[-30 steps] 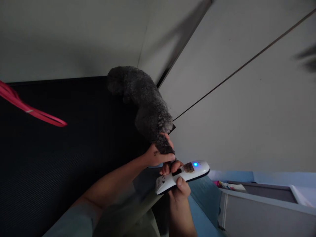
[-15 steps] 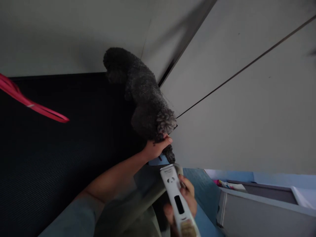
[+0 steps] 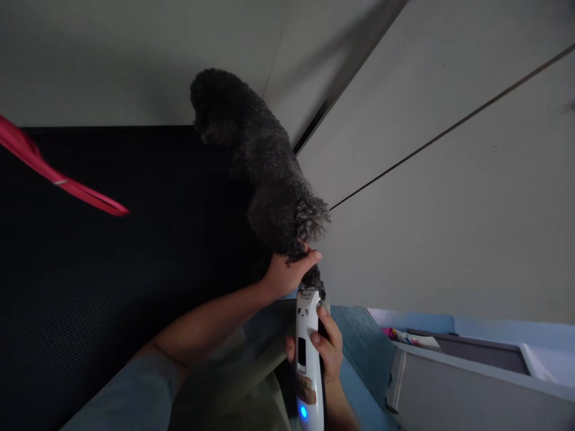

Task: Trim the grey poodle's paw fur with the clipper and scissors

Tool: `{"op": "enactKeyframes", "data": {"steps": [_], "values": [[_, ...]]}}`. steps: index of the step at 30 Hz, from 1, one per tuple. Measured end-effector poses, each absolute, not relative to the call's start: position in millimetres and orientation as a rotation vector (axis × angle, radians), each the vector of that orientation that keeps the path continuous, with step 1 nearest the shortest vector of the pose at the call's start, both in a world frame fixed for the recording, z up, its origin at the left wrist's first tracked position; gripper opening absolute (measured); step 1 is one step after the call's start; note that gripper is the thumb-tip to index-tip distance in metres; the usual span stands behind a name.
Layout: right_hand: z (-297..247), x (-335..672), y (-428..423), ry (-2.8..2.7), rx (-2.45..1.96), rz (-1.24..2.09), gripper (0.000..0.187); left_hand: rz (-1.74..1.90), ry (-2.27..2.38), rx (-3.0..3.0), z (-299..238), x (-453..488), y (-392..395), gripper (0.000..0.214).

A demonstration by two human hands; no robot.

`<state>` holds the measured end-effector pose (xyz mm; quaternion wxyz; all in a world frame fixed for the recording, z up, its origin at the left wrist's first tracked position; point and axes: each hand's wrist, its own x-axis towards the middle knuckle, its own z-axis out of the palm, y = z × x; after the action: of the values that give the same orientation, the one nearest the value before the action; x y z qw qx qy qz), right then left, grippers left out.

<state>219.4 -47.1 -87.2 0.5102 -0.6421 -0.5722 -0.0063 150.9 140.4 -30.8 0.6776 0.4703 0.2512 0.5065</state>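
Note:
A curly grey dog (image 3: 274, 155) stands with its head at the far end and its rear toward me. My left hand (image 3: 290, 272) is closed around one of its hind legs, just below the rump; part of the grip is hidden by fur. Below that hand the dark furry paw (image 3: 314, 278) sticks out. In my right hand (image 3: 330, 347) I hold a white hair clipper (image 3: 308, 353) with a panda face on it and a blue light glowing near its lower end. The clipper's head is up against the paw's fur.
Under the dog lies a black textured mat (image 3: 112, 269). A red strap (image 3: 67, 179) hangs at the left. Pale panels (image 3: 449, 209) with a dark seam rise close on the right. A grey bin-like box (image 3: 476, 383) with a colourful packet (image 3: 411, 338) stands at lower right.
My right hand has raised and straightened the clipper, bringing its head to the paw. Its blue light is now visible. My left hand keeps its hold on the leg.

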Motion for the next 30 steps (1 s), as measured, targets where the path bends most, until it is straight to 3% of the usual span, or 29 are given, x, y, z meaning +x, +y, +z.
{"op": "enactKeyframes", "data": {"steps": [5,10,17,23,30], "values": [[-75,211,-39,-1.408,-1.443,-0.235,0.059,1.141,0.591,1.048,-26,149,139,0.027],[-81,216,-32,-1.514,-1.477,-0.162,0.064,1.138,0.575,1.057,-26,150,140,0.026],[-65,214,-27,-1.673,-1.455,-0.182,0.055,1.117,0.581,1.045,-25,148,139,0.024],[-47,200,-22,-1.493,-1.463,-0.259,0.065,1.113,0.554,1.022,-28,152,140,0.024],[-50,201,-17,-1.448,-1.465,-0.215,0.059,1.035,0.482,0.941,-50,162,148,0.024]]}}
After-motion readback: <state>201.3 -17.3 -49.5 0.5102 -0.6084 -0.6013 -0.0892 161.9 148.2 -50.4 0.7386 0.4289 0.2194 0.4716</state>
